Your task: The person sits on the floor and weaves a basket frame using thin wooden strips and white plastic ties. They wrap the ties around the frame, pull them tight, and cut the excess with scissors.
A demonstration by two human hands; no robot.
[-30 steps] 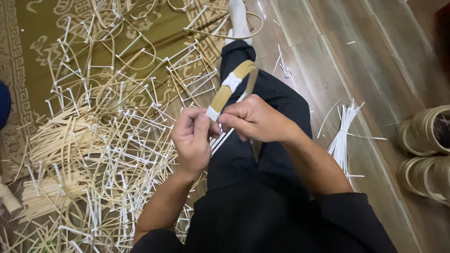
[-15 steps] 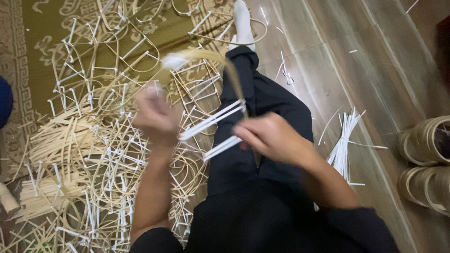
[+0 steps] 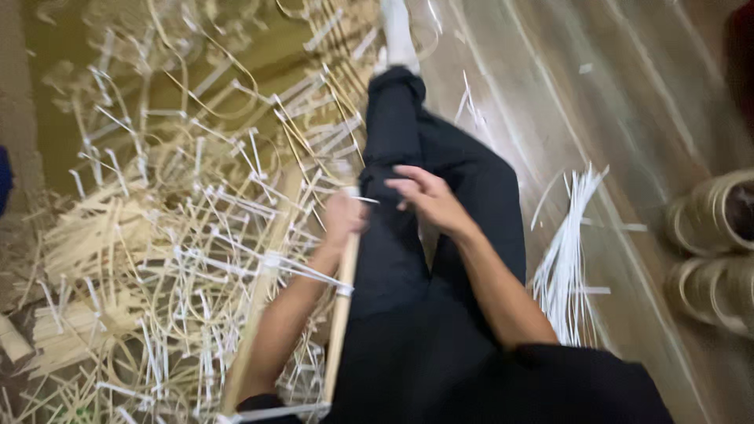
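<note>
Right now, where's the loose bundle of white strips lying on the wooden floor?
In the head view, the bundle of white strips lies on the wooden floor right of the black-trousered leg, beside the right forearm, left of the tape rolls.

1. Strip pile (image 3: 181, 235) lies on the floor (image 3: 628, 118), left of the legs (image 3: 416, 259).
2. Loose strips (image 3: 569, 251) lie right of the legs.
3. Rolls (image 3: 715, 251) sit at far right.
4. Both hands (image 3: 393, 206) are over the legs.
</note>
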